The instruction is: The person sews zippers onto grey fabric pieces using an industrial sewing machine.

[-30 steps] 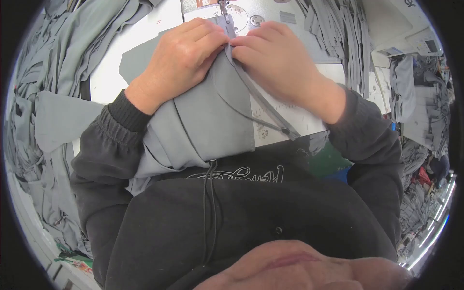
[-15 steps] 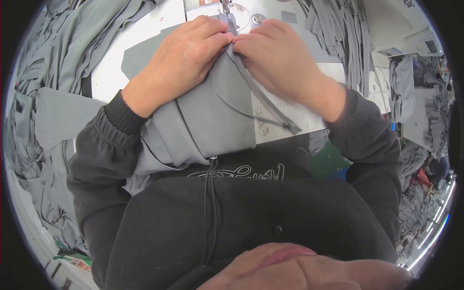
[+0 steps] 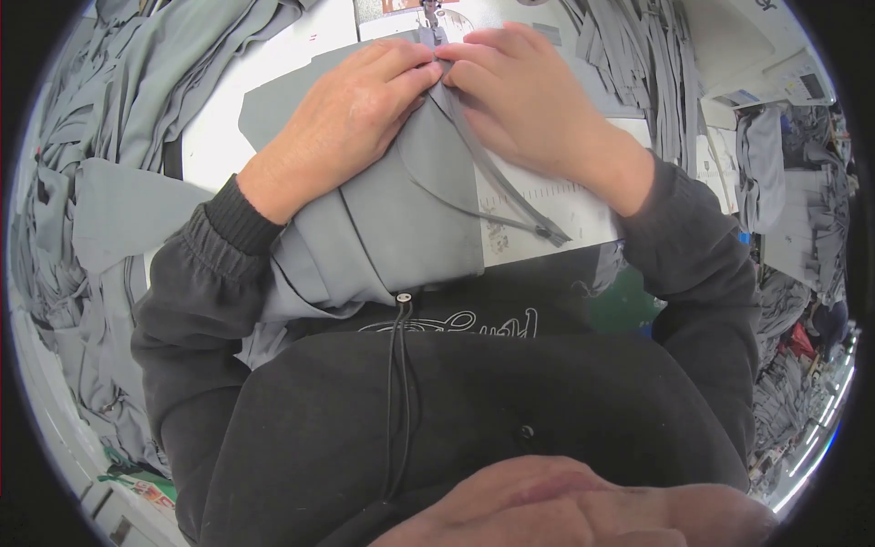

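My left hand [image 3: 360, 109] presses and pinches the grey fabric panel [image 3: 437, 196] close to the sewing machine's presser foot [image 3: 433, 32]. Thumb and fingers of my right hand [image 3: 533, 105] are closed at the top of a grey zipper [image 3: 497, 178], right beside the left fingertips. The zipper's two tapes spread apart below the hands and meet at a dark end on the white machine bed. Under the left forearm the fabric is folded in layers and hangs over the table edge towards my lap. The fingertips hide the exact edge being held.
Grey cut pieces [image 3: 137, 100] are heaped on the left. Grey strips [image 3: 638, 82] hang at the upper right, near the white machine head [image 3: 756, 46] with its small display. More grey cloth [image 3: 784, 383] is piled low on the right.
My right hand has shifted slightly upward, its fingers a little more extended near the presser foot. The left hand stays almost in place on the fabric. The whole view has shifted slightly.
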The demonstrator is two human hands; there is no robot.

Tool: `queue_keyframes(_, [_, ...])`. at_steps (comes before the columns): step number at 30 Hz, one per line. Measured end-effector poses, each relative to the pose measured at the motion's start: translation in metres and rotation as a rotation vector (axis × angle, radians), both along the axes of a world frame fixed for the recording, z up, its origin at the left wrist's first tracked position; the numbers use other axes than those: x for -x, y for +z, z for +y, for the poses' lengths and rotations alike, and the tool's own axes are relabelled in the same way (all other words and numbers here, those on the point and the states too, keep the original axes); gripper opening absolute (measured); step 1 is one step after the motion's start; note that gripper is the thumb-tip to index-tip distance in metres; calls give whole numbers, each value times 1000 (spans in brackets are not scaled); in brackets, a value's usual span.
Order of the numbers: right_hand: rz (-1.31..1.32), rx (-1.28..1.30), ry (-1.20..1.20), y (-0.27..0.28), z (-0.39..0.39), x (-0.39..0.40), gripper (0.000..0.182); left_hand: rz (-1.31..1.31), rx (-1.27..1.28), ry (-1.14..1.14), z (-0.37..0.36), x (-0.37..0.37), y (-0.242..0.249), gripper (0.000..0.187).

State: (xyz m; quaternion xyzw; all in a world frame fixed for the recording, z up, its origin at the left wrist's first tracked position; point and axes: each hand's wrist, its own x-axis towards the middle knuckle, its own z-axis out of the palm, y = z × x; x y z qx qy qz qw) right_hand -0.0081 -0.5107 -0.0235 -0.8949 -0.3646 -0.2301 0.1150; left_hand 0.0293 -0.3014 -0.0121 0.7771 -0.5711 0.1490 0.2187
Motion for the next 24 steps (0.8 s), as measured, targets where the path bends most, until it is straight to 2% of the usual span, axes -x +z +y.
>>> queue_keyframes(6, [22,37,-53,0,-4,-1,12,-19,4,24,0,-3,-1,18])
queue_keyframes(8, [69,76,-89,1,-5,-1,21,-20,0,30,-1,-4,-2,17])
queue_keyframes(11, [51,80,-105,-2,-6,-3,24,-44,0,39,-2,-8,-4,17])
queue_keyframes(14, [52,64,-114,0,-5,-5,17,-46,9,45,-3,-11,-5,14])
queue_keyframes(24, [89,80,-135,2,-5,-6,20,-32,31,46,-3,-14,-5,15])
